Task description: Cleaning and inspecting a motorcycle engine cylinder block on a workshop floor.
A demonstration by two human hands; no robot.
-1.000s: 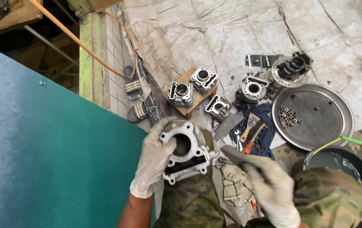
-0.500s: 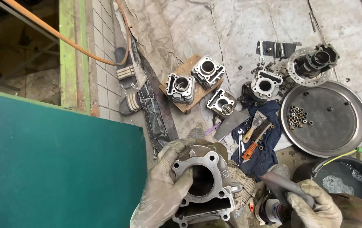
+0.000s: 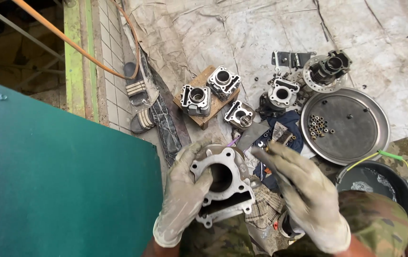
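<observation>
Gloved hands working an engine cylinder block over the lap.
Left hand (image 3: 183, 200) is closed around the cylinder block (image 3: 223, 183); right hand (image 3: 304, 195) is half curled, pinching a small dark part at its fingertips. Beyond lie three more cylinders (image 3: 216, 93) and a round metal tray (image 3: 356, 143).

grey metal engine cylinder (image 3: 223, 184) — bore facing up, slightly tilted — on the lap, above a checked cloth (image 3: 265, 209)

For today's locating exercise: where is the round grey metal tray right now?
In the head view, the round grey metal tray lies on the ground at right, beyond the right hand, just above the black bucket; small metal rings sit in it.
</observation>
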